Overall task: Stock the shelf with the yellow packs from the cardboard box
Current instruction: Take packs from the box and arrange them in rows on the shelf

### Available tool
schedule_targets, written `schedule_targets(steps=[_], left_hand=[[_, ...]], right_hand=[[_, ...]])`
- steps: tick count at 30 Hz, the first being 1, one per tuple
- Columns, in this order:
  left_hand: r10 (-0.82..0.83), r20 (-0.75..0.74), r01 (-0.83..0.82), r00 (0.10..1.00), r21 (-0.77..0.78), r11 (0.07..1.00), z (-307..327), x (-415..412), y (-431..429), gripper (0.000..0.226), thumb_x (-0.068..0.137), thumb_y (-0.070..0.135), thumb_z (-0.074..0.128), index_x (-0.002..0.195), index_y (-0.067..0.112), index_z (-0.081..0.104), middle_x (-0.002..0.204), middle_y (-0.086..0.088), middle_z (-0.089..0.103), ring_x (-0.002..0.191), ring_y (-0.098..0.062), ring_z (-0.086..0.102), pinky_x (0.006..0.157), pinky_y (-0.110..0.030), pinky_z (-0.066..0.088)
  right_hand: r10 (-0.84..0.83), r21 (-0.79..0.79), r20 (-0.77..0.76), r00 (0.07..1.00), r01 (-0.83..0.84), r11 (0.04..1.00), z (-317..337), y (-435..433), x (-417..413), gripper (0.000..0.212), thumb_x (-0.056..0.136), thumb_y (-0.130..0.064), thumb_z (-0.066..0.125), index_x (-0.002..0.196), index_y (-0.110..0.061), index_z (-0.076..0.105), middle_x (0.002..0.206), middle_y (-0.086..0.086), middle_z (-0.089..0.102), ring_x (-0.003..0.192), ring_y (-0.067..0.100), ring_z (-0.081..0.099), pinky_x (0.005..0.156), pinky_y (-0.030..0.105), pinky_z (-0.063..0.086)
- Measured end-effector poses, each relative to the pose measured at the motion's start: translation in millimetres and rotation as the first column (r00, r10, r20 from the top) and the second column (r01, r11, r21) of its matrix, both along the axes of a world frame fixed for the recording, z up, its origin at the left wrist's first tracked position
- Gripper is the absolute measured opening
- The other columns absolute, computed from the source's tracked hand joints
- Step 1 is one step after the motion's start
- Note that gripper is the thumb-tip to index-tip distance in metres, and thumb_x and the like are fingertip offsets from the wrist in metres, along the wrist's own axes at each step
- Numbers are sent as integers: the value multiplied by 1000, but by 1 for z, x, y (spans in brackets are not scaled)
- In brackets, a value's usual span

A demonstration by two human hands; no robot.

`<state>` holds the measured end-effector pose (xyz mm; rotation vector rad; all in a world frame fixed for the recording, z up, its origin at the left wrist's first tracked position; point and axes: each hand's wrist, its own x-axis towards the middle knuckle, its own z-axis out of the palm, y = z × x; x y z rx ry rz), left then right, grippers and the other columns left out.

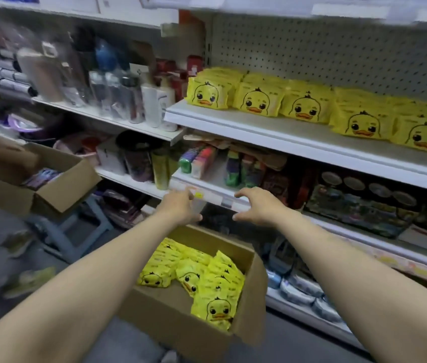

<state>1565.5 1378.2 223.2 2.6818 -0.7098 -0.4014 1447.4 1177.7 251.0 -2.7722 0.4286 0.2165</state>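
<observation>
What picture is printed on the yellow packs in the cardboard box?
The yellow packs show a cartoon duck face with an orange beak; head view.

The white shelf (272, 132) bears a row of yellow duck-faced packs (258, 102), side by side

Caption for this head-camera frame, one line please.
Left hand and right hand hover empty above the cardboard box of yellow packs; stocked packs line the shelf above.

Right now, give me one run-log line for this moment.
left hand: open, empty | right hand: open, empty | cardboard box: yellow packs inside | shelf: row of packs stocked
</observation>
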Motion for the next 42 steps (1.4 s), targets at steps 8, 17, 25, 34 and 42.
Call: schedule_targets(steps=[8, 17, 25, 34, 42], left_hand=[[-41, -185, 70, 982, 153, 986, -113, 127, 46, 68, 75, 54, 76, 129, 18, 56, 131, -10, 58, 123, -31, 51, 98, -37, 45], [-2, -483, 121, 876, 215, 969, -271, 154, 97, 64, 74, 45, 81, 129, 25, 55, 132, -11, 56, 122, -29, 52, 100, -35, 44], [49, -536, 74, 843, 205, 976, -368, 154, 106, 70, 73, 36, 83, 136, 31, 52, 148, -9, 34, 138, -30, 30, 113, -43, 32], [-44, -407, 137, 913, 202, 970, -414, 163, 107, 62, 74, 29, 83, 127, 26, 52, 138, -3, 37, 129, -26, 30, 107, -39, 34], [-212, -392, 353, 895, 335, 873, -423, 164, 109, 69, 76, 31, 80, 133, 21, 42, 136, -2, 45, 127, -24, 41, 97, -36, 43]], right_hand=[[-48, 174, -276, 960, 99, 980, -125, 43, 106, 69, 81, -49, 76, 139, -19, 54, 140, 7, 57, 125, 27, 54, 101, 34, 46], [-124, 313, -562, 818, 350, 883, -278, 73, 127, 62, 84, -48, 74, 136, -20, 55, 144, 5, 53, 131, 25, 50, 101, 33, 43], [-267, 276, -608, 748, 515, 811, -378, 85, 149, 74, 85, -42, 76, 144, -13, 44, 144, 10, 53, 132, 28, 50, 101, 33, 45], [-329, 47, -644, 691, 464, 884, -433, 96, 171, 82, 80, -47, 78, 138, -3, 40, 139, 17, 49, 131, 33, 46, 102, 39, 43], [-220, 6, -622, 752, 285, 958, -452, 108, 167, 56, 79, -54, 76, 123, -25, 59, 131, 6, 54, 128, 28, 45, 97, 36, 41]])
